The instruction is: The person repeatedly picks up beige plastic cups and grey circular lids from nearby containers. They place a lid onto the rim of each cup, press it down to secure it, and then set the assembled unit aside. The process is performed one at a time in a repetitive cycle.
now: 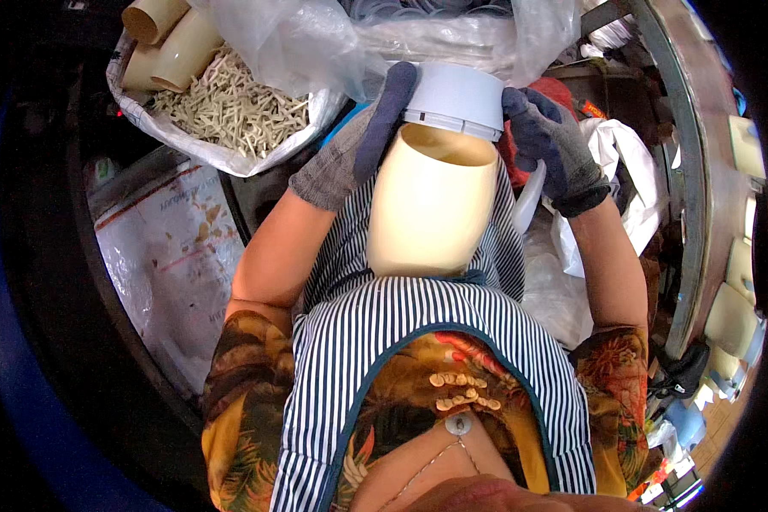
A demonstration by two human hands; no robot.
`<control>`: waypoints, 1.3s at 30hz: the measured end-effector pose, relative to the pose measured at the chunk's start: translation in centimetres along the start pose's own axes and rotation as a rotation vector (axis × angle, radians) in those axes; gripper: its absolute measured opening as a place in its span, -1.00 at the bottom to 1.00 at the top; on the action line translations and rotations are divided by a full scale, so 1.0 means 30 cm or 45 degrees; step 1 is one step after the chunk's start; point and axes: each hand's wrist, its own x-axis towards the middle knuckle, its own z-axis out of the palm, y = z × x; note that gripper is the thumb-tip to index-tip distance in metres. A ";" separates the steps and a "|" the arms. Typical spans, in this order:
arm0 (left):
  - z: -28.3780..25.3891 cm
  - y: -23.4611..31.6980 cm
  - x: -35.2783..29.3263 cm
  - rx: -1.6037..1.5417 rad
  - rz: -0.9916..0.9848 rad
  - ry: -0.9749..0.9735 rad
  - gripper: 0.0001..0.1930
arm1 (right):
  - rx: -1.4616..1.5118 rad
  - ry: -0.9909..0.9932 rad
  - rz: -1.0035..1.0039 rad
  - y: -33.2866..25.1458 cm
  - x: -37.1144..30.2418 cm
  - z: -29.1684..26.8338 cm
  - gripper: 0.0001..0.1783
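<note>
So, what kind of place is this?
Probably a small assembly workshop: gloved hands fit a white ring on a cream tube, beside a sack of small cream parts.

Upper left: open sack [222,154] of small cream plastic pegs [230,107], 3 cream tubes [166,38] resting on it. Top centre: clear plastic bag [299,43].

Cup [431,209] sits upright on the lap, against the apron [418,341]. Cap [456,98] rests on the cup's far rim, tilted. Left hand [358,145] on the cap's left side, right hand [550,145] on its right. Sack of sticks [230,111] lies far left, with more cups [166,43] in its back corner. Plastic bag [299,43] behind the cap. Desk [700,128] runs along the right; small items on it, probably more cups.
</note>
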 end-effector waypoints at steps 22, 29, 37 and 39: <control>-0.166 -0.184 0.020 0.948 0.161 -0.412 -0.33 | -0.002 0.079 -0.063 0.214 0.068 -0.007 -0.71; -0.034 -0.045 -0.030 0.378 -0.308 -0.050 -0.27 | -0.248 0.080 -0.296 0.237 0.041 0.000 -0.70; 0.025 0.034 -0.052 0.383 -0.314 0.003 -0.17 | -0.231 -0.036 -0.258 0.229 0.036 -0.024 -0.51; 0.005 -0.007 -0.081 0.416 -0.437 0.112 -0.15 | -0.137 -0.226 -0.547 0.241 0.039 -0.051 -0.41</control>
